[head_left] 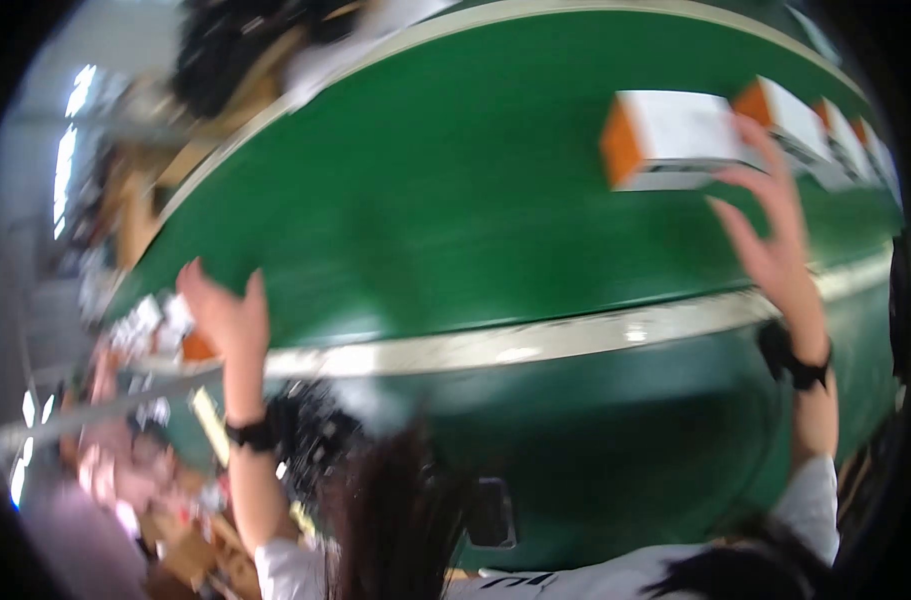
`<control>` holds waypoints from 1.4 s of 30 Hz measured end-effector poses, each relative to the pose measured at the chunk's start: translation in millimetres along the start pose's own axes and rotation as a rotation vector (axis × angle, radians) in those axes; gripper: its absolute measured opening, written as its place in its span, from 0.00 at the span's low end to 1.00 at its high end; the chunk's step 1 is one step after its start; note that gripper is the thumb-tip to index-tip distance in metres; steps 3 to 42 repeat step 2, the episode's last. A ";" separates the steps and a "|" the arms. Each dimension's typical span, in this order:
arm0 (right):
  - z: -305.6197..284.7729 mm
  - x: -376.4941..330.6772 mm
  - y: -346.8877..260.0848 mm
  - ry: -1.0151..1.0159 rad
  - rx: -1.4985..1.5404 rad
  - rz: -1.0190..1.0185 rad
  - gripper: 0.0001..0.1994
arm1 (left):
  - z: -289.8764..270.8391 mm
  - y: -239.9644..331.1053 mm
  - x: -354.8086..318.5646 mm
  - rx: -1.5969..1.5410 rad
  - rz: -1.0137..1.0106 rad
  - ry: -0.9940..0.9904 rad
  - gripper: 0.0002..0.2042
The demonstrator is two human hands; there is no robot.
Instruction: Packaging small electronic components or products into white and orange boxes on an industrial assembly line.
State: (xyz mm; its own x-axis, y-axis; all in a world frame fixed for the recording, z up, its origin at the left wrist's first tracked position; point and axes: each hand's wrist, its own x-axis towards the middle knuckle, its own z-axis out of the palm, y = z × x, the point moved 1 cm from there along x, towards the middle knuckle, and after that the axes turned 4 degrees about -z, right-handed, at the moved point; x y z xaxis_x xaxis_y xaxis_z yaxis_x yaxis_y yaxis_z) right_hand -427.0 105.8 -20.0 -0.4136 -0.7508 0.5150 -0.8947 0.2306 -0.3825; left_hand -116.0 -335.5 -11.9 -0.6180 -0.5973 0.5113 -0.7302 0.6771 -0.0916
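Observation:
My right hand reaches over the green belt with its fingers spread and curved. Its fingertips are at the right end of a white box with an orange end; blur hides whether they touch it. Just beyond those fingers, a second white and orange box sits at an angle. Far to the left, my left hand is held up above the belt's near edge, thumb apart from the fingers and nothing in it. Behind that hand is a blurred cluster of white and orange boxes. Both wrists wear black bands.
The green belt curves across the view, bordered by a pale rail on my side. More boxes line up at the far right. A dark phone lies near my body. At left, a person in pink is near brown cartons.

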 end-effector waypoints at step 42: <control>7.0 -1.4 -3.4 0.011 0.017 -0.062 0.18 | -11.3 -22.4 -6.7 0.356 -0.197 -0.170 0.47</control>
